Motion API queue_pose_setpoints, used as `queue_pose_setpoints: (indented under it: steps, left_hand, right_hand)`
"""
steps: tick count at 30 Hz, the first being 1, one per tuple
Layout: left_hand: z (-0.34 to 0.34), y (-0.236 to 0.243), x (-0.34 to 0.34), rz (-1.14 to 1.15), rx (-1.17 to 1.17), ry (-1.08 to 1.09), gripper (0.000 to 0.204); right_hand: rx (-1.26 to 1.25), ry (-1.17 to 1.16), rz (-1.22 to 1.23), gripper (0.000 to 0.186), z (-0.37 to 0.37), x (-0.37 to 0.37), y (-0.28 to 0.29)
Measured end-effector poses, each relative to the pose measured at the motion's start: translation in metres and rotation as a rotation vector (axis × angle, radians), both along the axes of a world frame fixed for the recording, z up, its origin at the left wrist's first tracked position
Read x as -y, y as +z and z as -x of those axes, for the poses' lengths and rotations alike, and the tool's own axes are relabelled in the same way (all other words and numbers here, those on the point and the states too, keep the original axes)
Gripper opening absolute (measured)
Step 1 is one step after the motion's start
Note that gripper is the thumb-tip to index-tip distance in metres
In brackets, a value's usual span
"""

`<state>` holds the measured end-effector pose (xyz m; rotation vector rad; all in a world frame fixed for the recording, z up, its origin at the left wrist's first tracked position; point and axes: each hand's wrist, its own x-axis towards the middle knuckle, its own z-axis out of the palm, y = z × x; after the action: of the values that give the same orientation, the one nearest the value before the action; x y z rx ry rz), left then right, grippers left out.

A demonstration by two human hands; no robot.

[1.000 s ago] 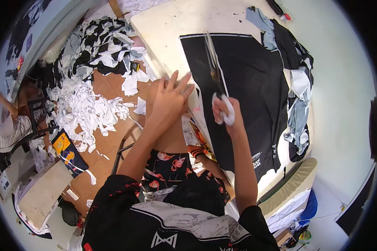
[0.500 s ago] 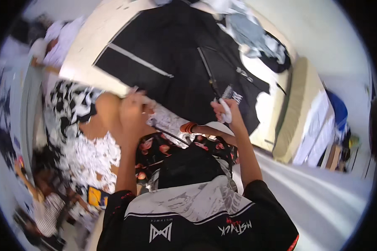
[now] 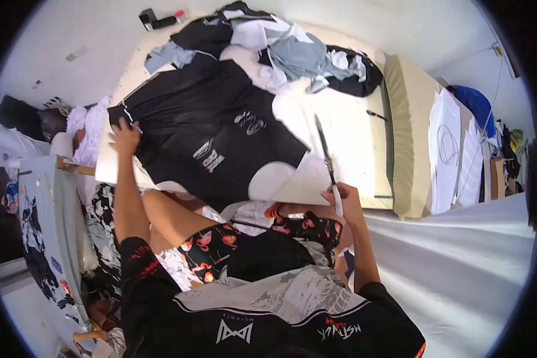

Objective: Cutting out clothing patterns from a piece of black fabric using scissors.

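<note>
My left hand (image 3: 125, 135) lies at the left edge of a black printed fabric piece (image 3: 191, 131), fingers spread over a corner with a thin white strip. The fabric is spread over the cream table (image 3: 355, 149), slightly wrinkled, with pale prints facing up. In my right hand (image 3: 346, 200) are long scissors (image 3: 325, 149) with white-wrapped handles, held upright-pointing over the bare table to the right of the fabric.
Black, grey and white garments (image 3: 292, 53) lie along the back of the table. A beige padded board (image 3: 403, 131) and white sheets (image 3: 444, 149) stand at the right. Cloth scraps (image 3: 104, 215) lie at the left. Another person (image 3: 101, 334) is at lower left.
The view has swung round toward the table. The black fabric now lies turned, prints nearer the middle. My left hand has moved out leftward onto its edge; the scissors have shifted rightward off it.
</note>
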<state>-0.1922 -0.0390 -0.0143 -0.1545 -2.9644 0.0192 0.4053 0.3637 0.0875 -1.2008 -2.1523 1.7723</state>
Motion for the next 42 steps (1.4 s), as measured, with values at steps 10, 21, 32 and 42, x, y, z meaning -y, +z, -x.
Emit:
queue_pose_setpoints:
  steps: [10,21,32,42]
  left_hand:
    - [-0.254,-0.007,-0.270,-0.268,0.208,-0.867,0.087]
    - [-0.358,-0.007,-0.209,-0.249,0.120,-1.019,0.073]
    - [-0.122,0.028,-0.327,-0.788,-0.298,-0.774,0.061]
    - [-0.094,-0.037,-0.205,-0.207,0.253,-0.457,0.120]
  right_hand:
    - [-0.005,-0.160,0.062,0.026,-0.009,0.000,-0.005]
    - [-0.216,-0.326,-0.120,0.023,0.004,-0.020,-0.020]
    - [-0.109,-0.069,-0.697,0.044,0.081,-0.121,-0.072]
    - [0.088,0.004,-0.803,0.045,0.125,-0.226,-0.093]
